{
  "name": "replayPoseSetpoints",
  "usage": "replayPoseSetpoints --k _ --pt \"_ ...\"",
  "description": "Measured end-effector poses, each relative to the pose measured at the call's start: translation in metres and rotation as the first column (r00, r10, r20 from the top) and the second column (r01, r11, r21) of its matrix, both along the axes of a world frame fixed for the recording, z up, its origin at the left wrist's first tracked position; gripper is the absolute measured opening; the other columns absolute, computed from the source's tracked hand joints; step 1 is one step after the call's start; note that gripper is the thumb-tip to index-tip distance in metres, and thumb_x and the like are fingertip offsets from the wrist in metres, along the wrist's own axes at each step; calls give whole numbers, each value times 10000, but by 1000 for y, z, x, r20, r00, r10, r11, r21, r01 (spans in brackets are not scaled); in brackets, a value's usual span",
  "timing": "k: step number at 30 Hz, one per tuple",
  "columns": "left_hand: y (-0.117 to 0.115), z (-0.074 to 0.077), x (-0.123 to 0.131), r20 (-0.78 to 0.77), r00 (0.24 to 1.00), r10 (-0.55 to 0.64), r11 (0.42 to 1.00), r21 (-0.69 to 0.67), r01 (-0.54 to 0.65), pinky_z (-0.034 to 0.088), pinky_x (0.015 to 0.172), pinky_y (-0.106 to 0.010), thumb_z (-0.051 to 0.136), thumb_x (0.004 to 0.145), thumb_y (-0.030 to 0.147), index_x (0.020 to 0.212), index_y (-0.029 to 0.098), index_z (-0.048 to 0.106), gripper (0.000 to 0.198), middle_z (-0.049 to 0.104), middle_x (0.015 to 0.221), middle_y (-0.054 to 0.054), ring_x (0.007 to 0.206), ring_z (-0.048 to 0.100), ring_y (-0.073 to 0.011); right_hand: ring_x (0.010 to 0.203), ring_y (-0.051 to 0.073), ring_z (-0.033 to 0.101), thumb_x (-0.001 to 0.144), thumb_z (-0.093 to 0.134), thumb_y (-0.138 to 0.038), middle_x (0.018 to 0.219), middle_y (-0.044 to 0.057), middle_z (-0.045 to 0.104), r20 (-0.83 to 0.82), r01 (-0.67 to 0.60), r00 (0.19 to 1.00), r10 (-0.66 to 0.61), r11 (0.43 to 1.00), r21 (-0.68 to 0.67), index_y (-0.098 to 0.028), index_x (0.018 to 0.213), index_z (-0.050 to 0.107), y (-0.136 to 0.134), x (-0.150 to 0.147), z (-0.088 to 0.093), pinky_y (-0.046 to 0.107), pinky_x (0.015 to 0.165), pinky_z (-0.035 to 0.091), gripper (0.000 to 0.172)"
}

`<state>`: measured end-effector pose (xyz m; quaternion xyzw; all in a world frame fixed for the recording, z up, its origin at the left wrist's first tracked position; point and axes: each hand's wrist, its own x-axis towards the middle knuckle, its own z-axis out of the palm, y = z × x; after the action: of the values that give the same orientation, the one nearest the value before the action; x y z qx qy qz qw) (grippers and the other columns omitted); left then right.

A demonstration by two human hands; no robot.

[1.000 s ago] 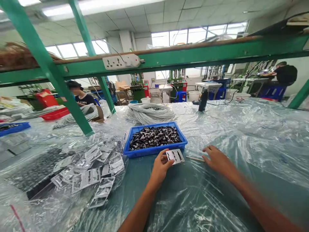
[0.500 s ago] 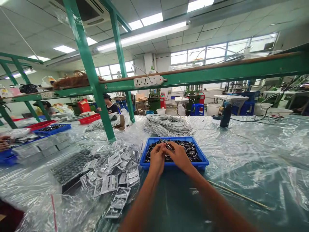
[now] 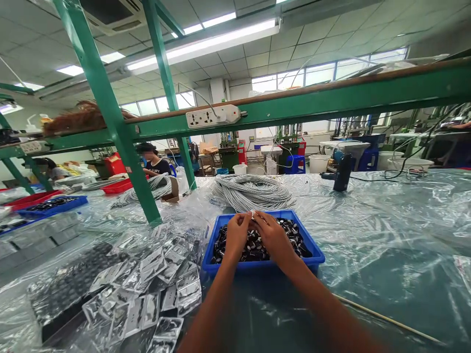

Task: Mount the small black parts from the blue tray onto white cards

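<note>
Over a blue tray [image 3: 318,257], the fingertips of my two hands meet. My left hand [image 3: 236,236] is closed in a pinch on a small silvery part [image 3: 253,215], mostly hidden by the fingers. From the other side my right hand [image 3: 274,238] pinches the same small part, thumb and fingers pressed together. Below them the tray is full of small black parts [image 3: 253,250] with shiny metal bits, too small to make out exactly. Both wrists hang above the tray's near rim.
Left of the tray lie many clear packets [image 3: 147,304] with grey inserts. A coil of grey cable [image 3: 253,191] is behind it. A dark hand-held tool [image 3: 342,172] stands at right; a thin rod [image 3: 386,316] lies nearer. A green post [image 3: 132,171] rises at left. Co-workers sit beyond.
The view has shifted, so the tray looks larger and nearer. My hands stay together above it, with the fingertips still pinched and the right fingers drawn more upright.
</note>
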<state>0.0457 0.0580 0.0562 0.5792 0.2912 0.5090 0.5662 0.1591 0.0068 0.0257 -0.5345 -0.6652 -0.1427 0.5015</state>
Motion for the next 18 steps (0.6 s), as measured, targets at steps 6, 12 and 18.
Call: replayPoseSetpoints --k 6,12,18 --pt "11 -16 8 104 994 -40 999 -9 41 459 665 -275 753 651 528 752 152 642 405 616 688 -9 657 563 -143 1135 292 617 926 517 -203 1193 158 668 -72 24 997 -24 1000 2 -166 1188 658 1 0 0 468 981 516 299" --pt "13 -22 5 120 991 -63 998 -4 64 433 672 -252 752 648 492 695 158 616 364 591 664 8 648 532 -117 863 247 692 871 613 -305 972 106 735 -355 -72 934 37 994 -87 -175 1034 682 -2 -9 0 422 837 569 220" --pt "15 -22 3 80 995 -63 997 49 59 428 647 -257 731 659 493 692 159 623 352 597 654 0 624 528 -122 885 254 709 802 686 -407 979 87 747 -544 -189 835 84 972 -139 -200 962 689 -9 -10 11 447 873 568 261"
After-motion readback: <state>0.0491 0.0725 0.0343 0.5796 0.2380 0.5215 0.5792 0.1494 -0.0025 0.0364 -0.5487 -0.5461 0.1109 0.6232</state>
